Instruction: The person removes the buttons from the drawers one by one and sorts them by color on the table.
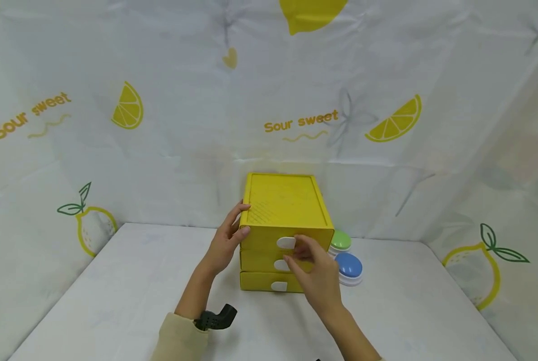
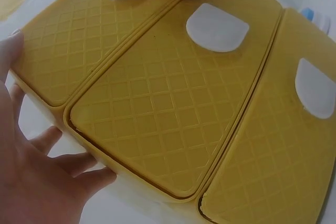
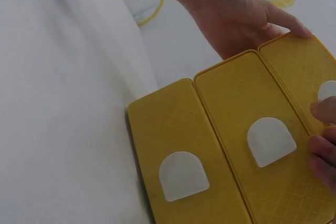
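Note:
A yellow box with drawers [image 1: 287, 200] stands on the table, its three drawer fronts stacked and pushed in. Each front carries a white rounded tab, such as the top tab [image 1: 286, 243], the middle tab [image 2: 218, 29] and the bottom tab [image 3: 184, 176]. My left hand [image 1: 225, 243] rests against the box's left side, with a fingertip over the top edge and the thumb at the front corner. At the top drawer, fingertips of my right hand [image 1: 317, 273] touch the right end of its tab. The right thumb stands apart, lower, before the middle tab.
Right of the box sit a blue dome-topped button [image 1: 349, 264] and a green one [image 1: 340, 240], both on white bases. A white cloth with lemon prints [image 1: 196, 125] hangs close behind the box. A black wrist strap [image 1: 216, 318] is on the left wrist.

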### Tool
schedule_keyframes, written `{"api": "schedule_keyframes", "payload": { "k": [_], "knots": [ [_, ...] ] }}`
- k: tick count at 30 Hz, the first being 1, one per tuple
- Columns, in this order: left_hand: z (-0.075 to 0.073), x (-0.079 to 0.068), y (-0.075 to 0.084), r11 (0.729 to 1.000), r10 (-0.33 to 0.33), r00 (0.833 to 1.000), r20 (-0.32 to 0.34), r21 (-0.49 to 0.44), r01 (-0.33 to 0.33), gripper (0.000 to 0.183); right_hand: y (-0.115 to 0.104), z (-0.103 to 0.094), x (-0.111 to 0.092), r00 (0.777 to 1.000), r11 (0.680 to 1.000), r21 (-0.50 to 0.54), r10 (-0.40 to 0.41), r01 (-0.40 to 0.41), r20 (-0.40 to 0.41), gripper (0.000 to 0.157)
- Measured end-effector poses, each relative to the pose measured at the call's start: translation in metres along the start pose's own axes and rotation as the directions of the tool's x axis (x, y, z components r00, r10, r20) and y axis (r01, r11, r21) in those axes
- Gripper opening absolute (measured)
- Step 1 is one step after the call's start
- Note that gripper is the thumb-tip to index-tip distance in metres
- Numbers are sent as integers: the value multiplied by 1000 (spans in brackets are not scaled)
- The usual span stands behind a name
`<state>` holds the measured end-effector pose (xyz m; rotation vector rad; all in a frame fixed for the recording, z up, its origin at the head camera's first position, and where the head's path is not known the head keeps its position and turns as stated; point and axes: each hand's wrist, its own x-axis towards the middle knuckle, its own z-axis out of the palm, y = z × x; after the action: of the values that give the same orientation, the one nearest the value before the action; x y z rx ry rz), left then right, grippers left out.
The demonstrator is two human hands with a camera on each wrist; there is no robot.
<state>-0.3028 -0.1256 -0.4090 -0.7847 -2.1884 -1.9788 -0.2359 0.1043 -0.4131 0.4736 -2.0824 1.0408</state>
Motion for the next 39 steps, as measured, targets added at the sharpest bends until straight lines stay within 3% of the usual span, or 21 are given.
{"api": "schedule_keyframes", "payload": {
  "k": [6,13,16,25,29,39],
  "knots": [
    [0,-1,0,1000,5,1000,2,-4,-5,48,6,12,-19,996,996,5,85,-85,-34,41],
    [-1,-1,0,1000,29,999,16,2,-29,49,11,30,-32,995,997,-31,69,-72,-74,30],
    [-2,-2,0,999,35,999,11,-1,-35,48,9,36,-32,991,994,1,105,-105,-88,26],
    [0,-1,0,999,40,999,23,-10,-39,49,-2,28,-40,982,984,-58,164,-170,-96,24],
    [0,0,0,999,48,999,26,-5,-48,49,-6,22,-46,986,987,-68,142,-148,-88,23],
    [-1,1,-1,999,35,999,12,14,-35,49,-14,5,-57,999,991,-134,-13,6,-53,28]
  ]
}}
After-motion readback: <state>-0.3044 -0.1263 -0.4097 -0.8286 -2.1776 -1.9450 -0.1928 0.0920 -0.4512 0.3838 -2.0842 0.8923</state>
